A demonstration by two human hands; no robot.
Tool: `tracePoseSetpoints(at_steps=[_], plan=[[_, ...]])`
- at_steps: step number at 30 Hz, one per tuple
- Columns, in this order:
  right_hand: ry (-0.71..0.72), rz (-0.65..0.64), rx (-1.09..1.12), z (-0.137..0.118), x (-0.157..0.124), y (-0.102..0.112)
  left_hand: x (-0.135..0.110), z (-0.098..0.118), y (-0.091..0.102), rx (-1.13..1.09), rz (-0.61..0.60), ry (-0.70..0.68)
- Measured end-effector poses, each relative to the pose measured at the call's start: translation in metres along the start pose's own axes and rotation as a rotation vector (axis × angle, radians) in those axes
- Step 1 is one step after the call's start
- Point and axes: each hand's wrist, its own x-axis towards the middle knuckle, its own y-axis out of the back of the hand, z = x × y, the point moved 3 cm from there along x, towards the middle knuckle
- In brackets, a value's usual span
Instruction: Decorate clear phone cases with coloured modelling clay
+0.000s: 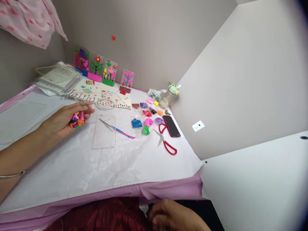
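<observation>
A: How is the left hand posed?
B: It is over the left part of the desk, fingers pointing right and curled around a multicoloured clay lump. The lump shows at the palm, below the thumb side.
A: And the right hand?
B: Below the desk's front edge, beside dark red clothing. Its fingers are bent; I cannot tell whether they pinch anything.
A: Any containers?
B: Small clear bags of clay are grouped toward the desk's right edge: a blue one, a green one, a red one and more colours. Behind them, near the back right corner, is a clear jar; I can't make out its contents.
A: What else is around?
B: A clear panel lies right of the left hand, with a slender grey, blue and pink tool across it. Parted red-handled scissors lie near the right edge, just beside a phone. Decorated panels stand along the back edge.
</observation>
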Motion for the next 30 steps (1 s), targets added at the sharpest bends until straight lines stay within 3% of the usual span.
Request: tracePoseSetpoints(at_steps=[1,2,3,6,8,9,11,13,15,20,23,25,27,29,30], plan=[[0.133,0.024,-0.013,-0.026,-0.006,0.003,0.001,0.000,0.002,-0.012,-0.011,0.007],[0.266,0.137,-0.073,-0.052,-0.012,0.009,0.003,0.000,0.004,-0.027,-0.021,0.015],[0.377,0.314,-0.136,-0.076,-0.018,0.016,0.004,0.001,0.006,-0.045,-0.030,0.022],[0.773,1.055,-0.296,-0.129,-0.028,0.030,0.008,0.007,0.011,-0.109,-0.055,0.016],[1.028,1.354,-0.396,-0.146,-0.015,0.023,0.009,0.012,0.013,-0.150,-0.066,0.000],[1.126,1.347,-0.489,-0.152,0.000,0.016,0.009,0.015,0.014,-0.170,-0.070,-0.010],[1.143,0.994,-0.746,-0.166,0.040,0.002,0.009,0.018,0.015,-0.202,-0.077,-0.022],[1.004,0.645,-0.858,-0.180,0.071,-0.003,0.008,0.020,0.015,-0.225,-0.084,-0.024],[0.916,0.531,-0.844,-0.197,0.083,0.005,0.005,0.021,0.013,-0.242,-0.094,-0.023],[0.719,0.755,-0.906,-0.235,0.100,0.037,-0.001,0.023,0.007,-0.253,-0.104,-0.028],[0.533,0.781,-0.936,-0.245,0.121,0.041,-0.001,0.023,0.007,-0.236,-0.090,-0.048],[0.567,0.720,-0.909,-0.250,0.128,0.038,0.001,0.023,0.008,-0.209,-0.089,-0.063],[0.705,0.675,-0.808,-0.258,0.129,0.036,0.002,0.020,0.009,-0.161,-0.104,-0.067],[0.808,0.659,-0.537,-0.264,0.129,0.042,0.002,0.014,0.009,-0.091,-0.136,-0.056],[0.830,0.632,-0.297,-0.265,0.131,0.047,0.001,0.011,0.008,-0.049,-0.158,-0.047]])
